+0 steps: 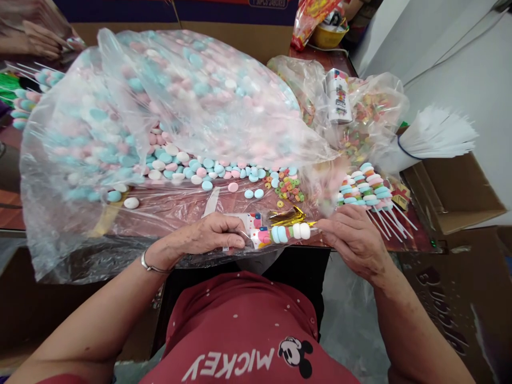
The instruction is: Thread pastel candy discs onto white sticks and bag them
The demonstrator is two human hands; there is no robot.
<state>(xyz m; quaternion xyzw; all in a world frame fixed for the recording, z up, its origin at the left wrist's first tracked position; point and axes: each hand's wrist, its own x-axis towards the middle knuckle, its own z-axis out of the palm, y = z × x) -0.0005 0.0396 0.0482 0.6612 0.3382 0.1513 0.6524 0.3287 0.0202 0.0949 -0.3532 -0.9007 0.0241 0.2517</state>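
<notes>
Before you lies a big clear bag of sweets [160, 96], loose cereal rings [286, 188], a bundle of white sticks [436, 133], finished skewers [366, 186] and an open cardboard box [452, 194] beside your desk [12, 213].

Soft, even daylight is filling my view, casting barely any shadow. The clear plastic bag [120, 133] is catching white glare and hazing the candies inside. The white wall [472, 69] is glowing bright. Edges are bending outward with wide-lens distortion, and the far top corners are looking soft and slightly blurred.
</notes>
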